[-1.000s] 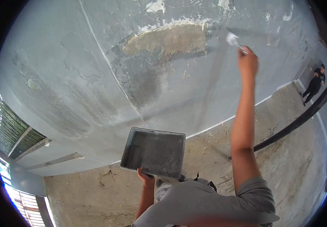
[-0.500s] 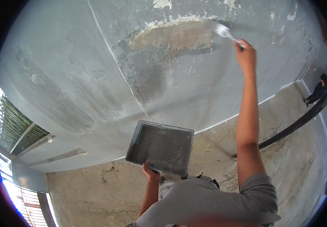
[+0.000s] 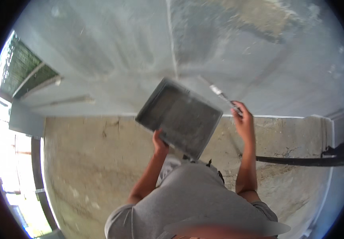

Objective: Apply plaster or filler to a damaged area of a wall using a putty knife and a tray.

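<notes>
From here, L grip (image 3: 160, 145) pinches the tray (image 3: 197, 99) by its near rim, thumb on top, prob. to keep the open side up; fingers hidden. It's in front of the torso (image 3: 191, 189), above the floor (image 3: 88, 155). R grip (image 3: 244, 121) pinches the tool (image 3: 216, 90) by its handle, prob. for reach, tip twd the wall (image 3: 235, 65).

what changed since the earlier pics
The right hand, gripping the slim tool, has come down from near the tan wall patch to the right of the tray, and the view has swung. Nothing was let go; the left hand still holds the tray.
</notes>
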### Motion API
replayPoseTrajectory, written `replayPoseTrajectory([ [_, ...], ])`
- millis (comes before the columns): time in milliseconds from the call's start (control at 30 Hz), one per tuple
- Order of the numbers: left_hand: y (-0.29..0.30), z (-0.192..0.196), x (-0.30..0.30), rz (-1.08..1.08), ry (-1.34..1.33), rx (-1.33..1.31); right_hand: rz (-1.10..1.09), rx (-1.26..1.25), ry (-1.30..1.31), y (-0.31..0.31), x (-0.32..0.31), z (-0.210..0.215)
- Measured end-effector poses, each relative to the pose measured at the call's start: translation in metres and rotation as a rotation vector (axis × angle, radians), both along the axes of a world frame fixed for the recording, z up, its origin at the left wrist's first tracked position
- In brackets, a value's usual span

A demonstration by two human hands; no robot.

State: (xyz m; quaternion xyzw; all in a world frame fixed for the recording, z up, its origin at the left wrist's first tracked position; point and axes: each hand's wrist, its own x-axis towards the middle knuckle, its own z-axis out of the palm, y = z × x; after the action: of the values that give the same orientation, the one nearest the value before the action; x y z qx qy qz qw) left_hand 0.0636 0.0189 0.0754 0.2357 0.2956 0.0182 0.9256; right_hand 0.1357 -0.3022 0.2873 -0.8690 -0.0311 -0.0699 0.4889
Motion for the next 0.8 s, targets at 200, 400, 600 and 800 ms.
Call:
replayPoseTrajectory([
  [200,-0.004,-0.004,0.001,-0.001,0.042,-0.016,0.293,-0.269,-0.185,0.078,-0.019,-0.052],
  [400,-0.008,0.003,-0.008,0.015,0.071,-0.064,0.304,-0.479,-0.233,0.088,-0.018,-0.080],
  [600,-0.012,0.019,-0.009,0.009,0.086,-0.075,0.385,-0.612,-0.059,0.085,-0.033,-0.083],
  [800,-0.011,0.005,-0.017,0.060,0.131,-0.096,0.442,-0.329,0.137,0.046,-0.022,-0.045],
])
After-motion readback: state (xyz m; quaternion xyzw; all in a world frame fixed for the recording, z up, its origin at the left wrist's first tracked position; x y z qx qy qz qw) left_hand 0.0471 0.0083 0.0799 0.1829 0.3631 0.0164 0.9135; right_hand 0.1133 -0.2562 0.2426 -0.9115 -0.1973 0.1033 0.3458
